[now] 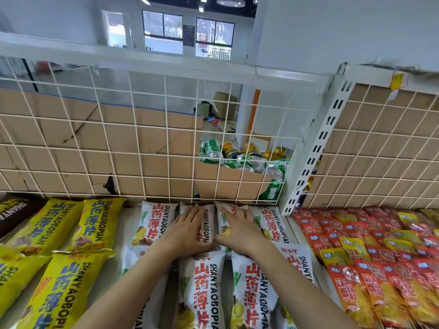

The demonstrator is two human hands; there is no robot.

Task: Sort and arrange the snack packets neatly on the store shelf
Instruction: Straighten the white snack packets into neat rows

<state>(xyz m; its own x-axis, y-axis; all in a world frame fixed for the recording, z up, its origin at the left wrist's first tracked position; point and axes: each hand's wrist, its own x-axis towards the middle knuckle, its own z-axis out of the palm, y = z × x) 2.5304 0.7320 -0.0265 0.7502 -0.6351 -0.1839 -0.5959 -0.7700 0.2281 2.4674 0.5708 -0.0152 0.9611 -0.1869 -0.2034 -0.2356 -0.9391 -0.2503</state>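
My left hand (187,230) and right hand (240,231) press flat-fingered on white packets (154,222); a cardboard box (228,180) behind holds drink cans (255,161).

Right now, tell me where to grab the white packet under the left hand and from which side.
From above, take the white packet across its middle, thumb on one long edge, fingers on the other. It lies flat under the left hand; the wire grid blocks its far end, and a front-row packet likely covers its near end.

Shop, wire-backed shelf (147,148), rows of snack packets (202,288)
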